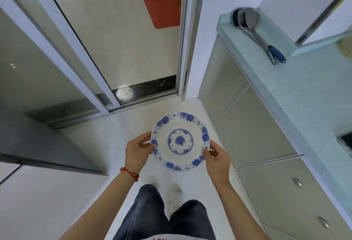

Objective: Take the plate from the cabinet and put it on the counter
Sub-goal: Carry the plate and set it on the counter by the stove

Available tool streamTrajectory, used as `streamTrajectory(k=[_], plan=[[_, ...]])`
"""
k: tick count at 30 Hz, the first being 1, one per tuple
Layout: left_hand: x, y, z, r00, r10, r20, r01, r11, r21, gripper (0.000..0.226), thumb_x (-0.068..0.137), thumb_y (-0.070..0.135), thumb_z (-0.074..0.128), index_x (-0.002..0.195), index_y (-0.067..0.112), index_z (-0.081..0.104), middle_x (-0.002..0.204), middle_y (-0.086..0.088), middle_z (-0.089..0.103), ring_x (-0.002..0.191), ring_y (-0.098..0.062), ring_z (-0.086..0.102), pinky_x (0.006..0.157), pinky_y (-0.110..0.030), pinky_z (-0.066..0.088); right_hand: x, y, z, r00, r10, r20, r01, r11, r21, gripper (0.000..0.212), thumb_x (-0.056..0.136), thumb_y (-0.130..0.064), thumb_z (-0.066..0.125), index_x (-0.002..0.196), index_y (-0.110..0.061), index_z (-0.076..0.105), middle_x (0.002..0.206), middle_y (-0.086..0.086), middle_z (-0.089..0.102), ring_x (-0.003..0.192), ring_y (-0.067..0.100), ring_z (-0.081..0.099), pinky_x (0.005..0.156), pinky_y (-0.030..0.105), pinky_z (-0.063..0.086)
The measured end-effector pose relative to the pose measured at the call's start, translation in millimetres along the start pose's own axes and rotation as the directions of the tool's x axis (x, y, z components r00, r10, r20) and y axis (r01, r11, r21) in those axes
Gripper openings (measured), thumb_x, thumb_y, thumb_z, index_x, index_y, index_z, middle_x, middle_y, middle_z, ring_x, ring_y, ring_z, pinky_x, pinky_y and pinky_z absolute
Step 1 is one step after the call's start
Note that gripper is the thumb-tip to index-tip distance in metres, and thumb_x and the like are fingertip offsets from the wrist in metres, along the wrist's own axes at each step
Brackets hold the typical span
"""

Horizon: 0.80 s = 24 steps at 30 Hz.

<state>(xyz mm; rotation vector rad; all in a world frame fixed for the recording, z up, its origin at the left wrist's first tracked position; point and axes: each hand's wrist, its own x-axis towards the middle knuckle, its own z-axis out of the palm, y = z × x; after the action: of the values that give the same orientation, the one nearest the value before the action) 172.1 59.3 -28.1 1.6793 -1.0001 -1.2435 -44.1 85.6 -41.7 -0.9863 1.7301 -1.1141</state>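
Note:
A white plate [180,141] with a blue flower pattern is held level above the floor, in front of my body. My left hand [137,149] grips its left rim, thumb on top. My right hand [217,158] grips its lower right rim, thumb on top too. The pale green counter [297,87] runs along the right side, to the right of the plate and apart from it. Below the counter are grey cabinet doors and drawers [255,135], all closed.
Several metal ladles and a spatula with a blue handle [262,37] lie at the counter's far end. A dark shape [345,142] sits at the counter's right edge. A sliding glass door [122,36] stands open ahead. A grey cabinet [38,144] is at the left.

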Motion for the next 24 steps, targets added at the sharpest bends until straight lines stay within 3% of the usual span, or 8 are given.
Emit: streamTrajectory(k=[3,7,11,14,16,18,20,24], plan=[[19.5,10.8,13.4,0.998,0.008,0.063,-0.009,1.0,0.019,0.039,0.074,-0.008,0.065,0.11,0.007,0.062,0.115,-0.015,0.063,0.098,-0.031,0.063,0.089,-0.048,0.051,9.7,-0.6,-2.9,0.997,0.04,-0.068,-0.039,0.999,0.012,0.027,0.085,-0.002,0.057,0.101,-0.021,0.068,0.078,-0.021,0.069,0.066,0.008,0.059,0.065,0.012,0.049],[48.7,21.0,30.9,0.983,0.035,0.178,-0.044,0.998,0.051,0.037,0.073,-0.005,0.068,0.108,0.007,0.063,0.11,-0.007,0.063,0.097,-0.03,0.062,0.086,-0.044,0.053,20.5,-1.8,-6.0,0.983,0.085,-0.163,-0.081,0.996,0.025,0.029,0.085,-0.003,0.057,0.1,-0.026,0.067,0.07,-0.026,0.069,0.067,0.011,0.061,0.066,0.02,0.052],[77.7,36.8,48.7,0.945,0.067,0.321,-0.107,0.988,0.111,0.033,0.074,-0.001,0.069,0.106,0.007,0.064,0.103,-0.005,0.066,0.089,-0.023,0.064,0.072,-0.027,0.056,26.1,-7.0,-7.7,0.945,0.156,-0.287,-0.142,0.987,0.069,0.029,0.087,-0.005,0.055,0.109,-0.019,0.066,0.079,-0.013,0.07,0.076,0.021,0.065,0.061,0.015,0.052],[98.5,49.6,61.7,0.891,0.105,0.442,-0.191,0.969,0.155,0.028,0.075,0.004,0.069,0.101,0.013,0.066,0.084,0.018,0.072,0.081,-0.002,0.067,0.074,-0.021,0.055,29.0,-11.3,-8.1,0.896,0.226,-0.381,-0.194,0.973,0.122,0.027,0.088,-0.007,0.055,0.112,-0.016,0.065,0.086,0.0,0.07,0.079,0.019,0.065,0.055,0.008,0.051],[113.0,57.4,71.6,0.845,0.13,0.518,-0.256,0.949,0.181,0.028,0.075,0.004,0.07,0.101,0.014,0.066,0.087,0.013,0.072,0.08,0.009,0.064,0.071,-0.012,0.053,30.3,-13.3,-8.2,0.867,0.252,-0.431,-0.21,0.967,0.144,0.026,0.088,-0.009,0.056,0.111,-0.017,0.064,0.089,0.001,0.07,0.08,0.018,0.067,0.056,0.009,0.052],[122.9,66.3,83.5,0.801,0.146,0.58,-0.304,0.934,0.185,0.029,0.075,0.002,0.07,0.102,0.01,0.067,0.097,0.0,0.069,0.079,0.011,0.063,0.066,-0.008,0.052,30.6,-14.7,-8.7,0.833,0.273,-0.481,-0.22,0.961,0.165,0.025,0.088,-0.011,0.057,0.11,-0.019,0.065,0.087,-0.001,0.071,0.079,0.013,0.067,0.058,0.013,0.054],[127.4,75.3,96.7,0.771,0.133,0.623,-0.297,0.94,0.167,0.03,0.074,-0.002,0.068,0.103,0.007,0.067,0.097,-0.002,0.068,0.076,0.01,0.064,0.061,-0.009,0.053,30.0,-15.9,-9.7,0.797,0.293,-0.527,-0.231,0.956,0.183,0.025,0.088,-0.011,0.057,0.11,-0.019,0.065,0.086,-0.002,0.07,0.077,0.008,0.066,0.057,0.013,0.054],[130.3,88.6,124.6,0.697,0.101,0.71,-0.289,0.946,0.149,0.032,0.074,-0.005,0.067,0.1,0.014,0.068,0.083,0.013,0.07,0.074,0.006,0.066,0.056,-0.012,0.053,26.9,-18.8,-18.4,0.721,0.326,-0.611,-0.214,0.944,0.251,0.026,0.087,-0.005,0.056,0.111,-0.011,0.064,0.09,0.006,0.07,0.078,0.015,0.065,0.052,0.009,0.05]])
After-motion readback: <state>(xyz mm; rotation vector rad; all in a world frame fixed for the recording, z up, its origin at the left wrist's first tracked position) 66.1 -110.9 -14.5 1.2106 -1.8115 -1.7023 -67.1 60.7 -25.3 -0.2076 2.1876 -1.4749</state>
